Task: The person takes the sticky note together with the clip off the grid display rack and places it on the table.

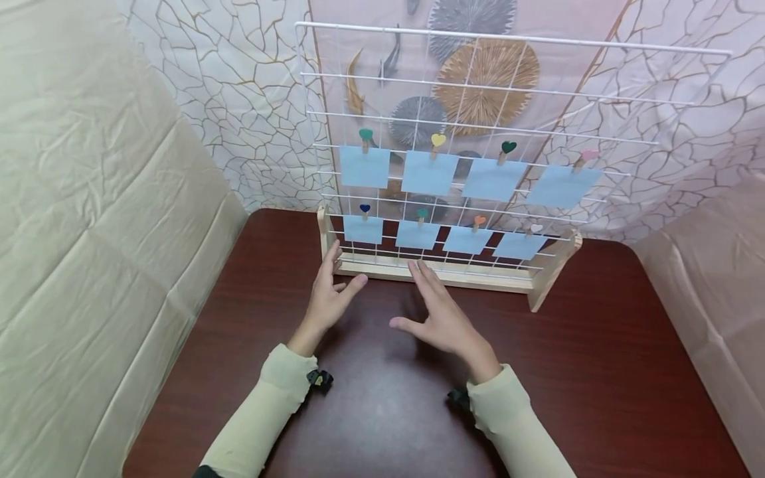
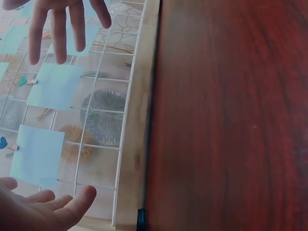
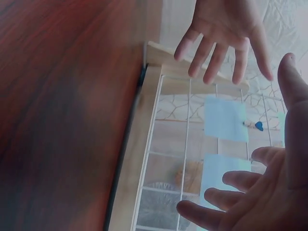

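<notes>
A white wire grid point(image 1: 508, 38) stands in a wooden base point(image 1: 430, 275) at the back of the table. Two rows of light blue cards hang on it, one of them an upper-row card point(image 1: 366, 171) and another a lower-row card point(image 1: 363, 231). Small wooden clips with coloured hearts, such as a yellow heart clip point(image 1: 438, 141), pinch the cards to the wires. My left hand point(image 1: 323, 299) hovers before the rack's left end, thumb spread and fingers extended. Facing it, my right hand point(image 1: 445, 322) is held with fingers straight and thumb out. Neither holds anything.
The dark red-brown table point(image 1: 621, 372) extends around the rack. Patterned cloth point(image 1: 251, 99) hangs behind the grid, and beige fabric point(image 1: 101, 199) walls the left side, with more on the right. A dark strap piece point(image 1: 320, 380) sits at the left cuff.
</notes>
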Motion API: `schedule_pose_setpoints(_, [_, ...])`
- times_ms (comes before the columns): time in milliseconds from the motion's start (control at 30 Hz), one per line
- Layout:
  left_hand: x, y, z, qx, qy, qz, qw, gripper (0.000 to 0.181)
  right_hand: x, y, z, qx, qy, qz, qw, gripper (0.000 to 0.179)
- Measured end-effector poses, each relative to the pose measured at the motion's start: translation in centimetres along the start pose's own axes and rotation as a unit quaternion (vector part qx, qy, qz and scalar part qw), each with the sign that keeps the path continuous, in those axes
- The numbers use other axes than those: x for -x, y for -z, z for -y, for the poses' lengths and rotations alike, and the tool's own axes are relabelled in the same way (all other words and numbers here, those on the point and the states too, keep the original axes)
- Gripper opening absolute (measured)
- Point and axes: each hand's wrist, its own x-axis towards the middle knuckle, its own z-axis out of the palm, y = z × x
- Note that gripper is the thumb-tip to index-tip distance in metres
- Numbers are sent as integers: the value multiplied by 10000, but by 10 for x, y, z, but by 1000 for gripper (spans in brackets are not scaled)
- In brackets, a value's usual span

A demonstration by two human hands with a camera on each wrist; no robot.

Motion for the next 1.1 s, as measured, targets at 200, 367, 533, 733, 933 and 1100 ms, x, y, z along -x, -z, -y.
schedule_pose_setpoints(200, [-6, 2, -4, 117, 58, 82, 9999, 96, -10, -2, 11, -35, 247, 1, 9997, 112])
schedule_pose_setpoints(367, [-10, 2, -5, 181, 62, 121, 9997, 96, -18, 1, 19, -46, 338, 9, 9994, 112])
schedule_pose_setpoints(533, [-14, 1, -6, 167, 82, 109, 9998, 98, -28, 6, 27, -56, 591, -46, 9982, 111])
schedule_pose_setpoints(733, [-22, -2, -13, 118, 192, 102, 9997, 95, -38, 10, 33, -110, 733, -99, 9972, 111])
schedule_pose_setpoints(933, [-28, -2, -16, 72, 212, 35, 9997, 91, -48, 12, 37, -97, 808, -72, 9967, 110])
schedule_pose_setpoints(1100, [-33, 0, -16, 181, 271, 2, 9995, 89, -56, 18, 41, -108, 924, -65, 9956, 110])
